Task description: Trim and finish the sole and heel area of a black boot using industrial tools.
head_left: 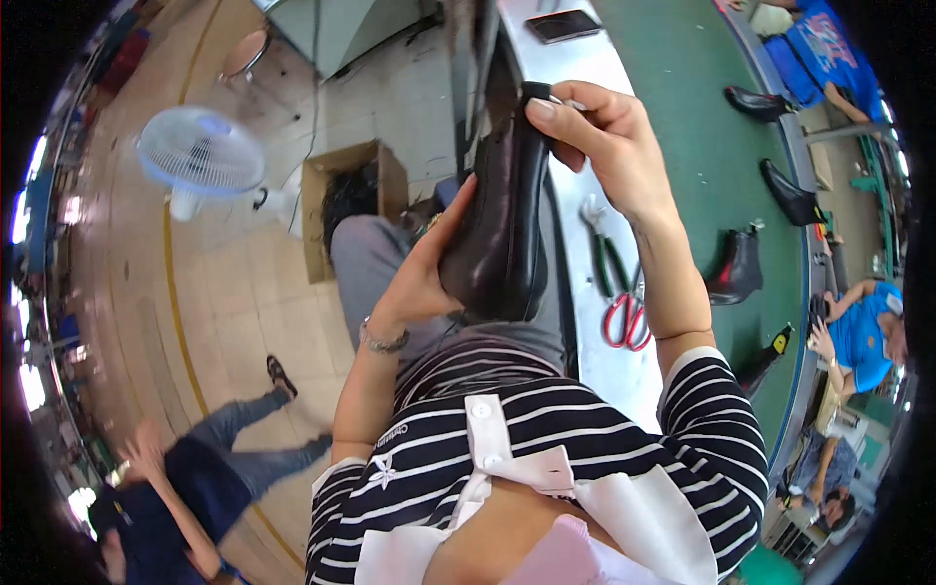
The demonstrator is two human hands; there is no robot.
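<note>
A dark, glossy leather ankle boot point(502, 229) is held up in front of me, its rounded end toward my body and its narrower end pointing away. My left hand point(426, 261) is wrapped round the side and underside of the rounded end. At the far end, my right hand point(606, 146) pinches a black part at the boot's edge between thumb and fingers. Something small and pale shows by those fingertips, too little to name. Right of the boot, green-handled pliers point(606, 252) and red-handled scissors point(626, 320) lie on the pale bench point(595, 375).
A phone point(563, 26) lies at the bench's far end. More boots point(736, 268) stand along the green conveyor point(673, 117) to the right, with people beyond it. Left are an open cardboard box point(390, 180), a fan point(200, 151) and a person point(185, 478) on the tiled floor.
</note>
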